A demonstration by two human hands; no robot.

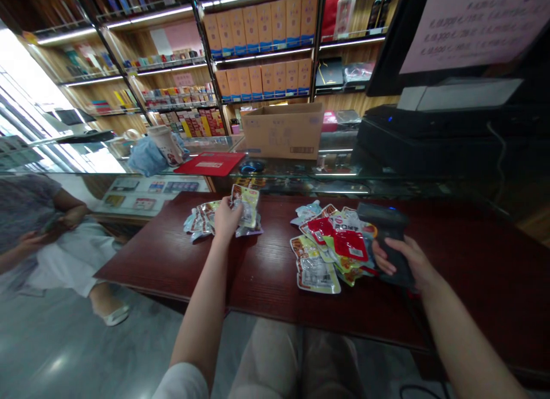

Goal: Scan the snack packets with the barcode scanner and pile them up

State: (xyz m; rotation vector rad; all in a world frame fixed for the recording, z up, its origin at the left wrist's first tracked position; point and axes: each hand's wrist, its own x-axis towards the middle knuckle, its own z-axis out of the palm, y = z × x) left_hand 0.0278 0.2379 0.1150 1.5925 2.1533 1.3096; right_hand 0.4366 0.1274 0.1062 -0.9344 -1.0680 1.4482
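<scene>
My left hand [227,217] is closed on a yellow-green snack packet [248,203], its fingers at the packet's left edge. It hovers by a small heap of packets [201,220] on the left of the dark red table [258,267]. In my right hand [408,259] is a black barcode scanner [387,227], with the fingers wrapped round its handle. The scanner's head points left, over a larger pile of snack packets. On that pile lies a red and white packet [350,241]; a yellow packet [317,270] lies at its near side.
Behind the table runs a glass counter with a cardboard box [281,133], a red mat [210,164], a mouse [251,167] and a cup [164,144]. A black machine [429,141] stands at the right. A person [47,227] sits at the left. The scanner's cable hangs past the table edge.
</scene>
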